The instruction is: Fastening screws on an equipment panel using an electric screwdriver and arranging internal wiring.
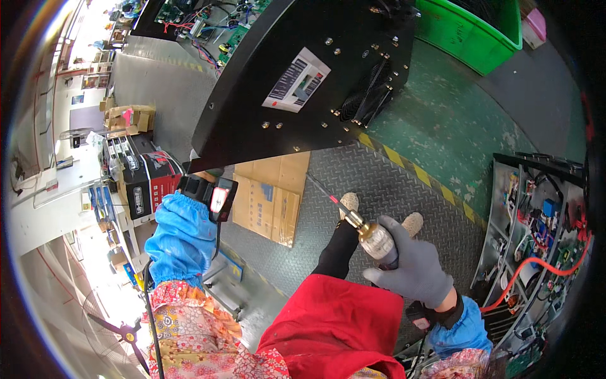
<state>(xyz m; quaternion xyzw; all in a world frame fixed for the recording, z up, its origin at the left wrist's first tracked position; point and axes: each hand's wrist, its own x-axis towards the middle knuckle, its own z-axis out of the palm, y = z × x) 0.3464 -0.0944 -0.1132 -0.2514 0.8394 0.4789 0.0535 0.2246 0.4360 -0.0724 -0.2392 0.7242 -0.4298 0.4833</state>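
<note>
While our left hand (203, 172), hidden beneath the black panel (297, 82), seems to steady it, our gloved right hand (413, 265) grips a driver (372, 237), its bit aimed at the panel's underside.

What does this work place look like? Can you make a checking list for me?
Surface: grey studded metal floor, green painted floor with a yellow-black stripe beyond.
Job's things: big black metal panel with bolts and a vent; power screwdriver.
Clutter: flat cardboard box, green bin.
Hands: right hand, grey-gloved, fingers around the screwdriver; left hand hidden under the panel, blue sleeve showing.
Cables: red hose at the open machine on the right; wires on circuit boards at top.
Surroundings: stacked boxes, shelves, a fan at left.
</note>
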